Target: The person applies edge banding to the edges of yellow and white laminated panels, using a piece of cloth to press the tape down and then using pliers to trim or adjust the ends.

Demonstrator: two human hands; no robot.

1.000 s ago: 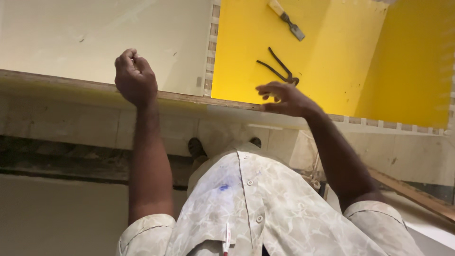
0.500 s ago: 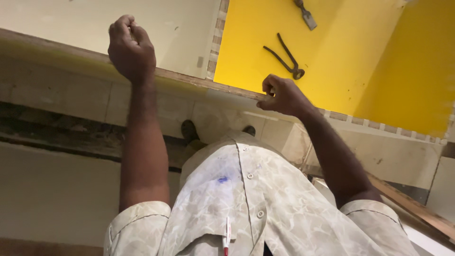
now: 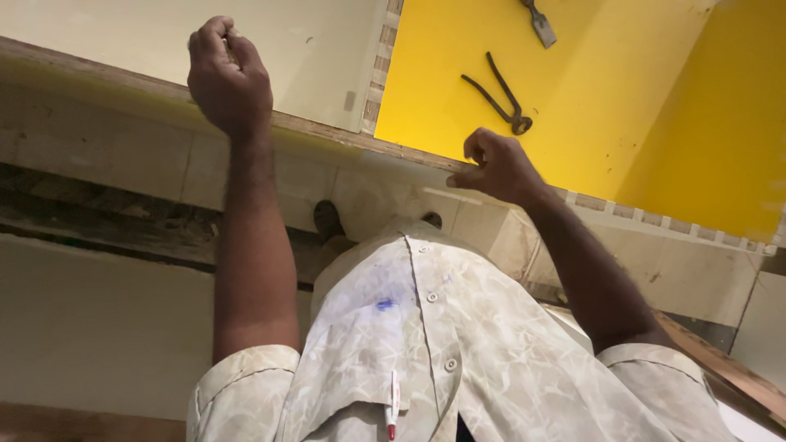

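Left hand [image 3: 229, 78] curled into fist, nothing seen held, at wooden edge [image 3: 327, 131] of pale cream board [image 3: 164, 33]. Right hand [image 3: 499, 168] half closed, fingertips pressed on edge of bright yellow flat board [image 3: 622, 123]. Dark metal pincers [image 3: 499, 102] laid just beyond.

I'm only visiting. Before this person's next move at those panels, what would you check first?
1. Left hand steady on the edge of the cream flat panel: ok, a closed fist rests there.
2. Right hand gripping the edge of the yellow flat panel: cannot tell, the fingers only curl at it.
3. Dark metal pincers clear of both hands: ok, they lie apart on the yellow panel.
4. Grey flat-bladed tool out of the way: ok, it lies farther off.
5. Footing: cannot tell, mostly hidden by the shirt.
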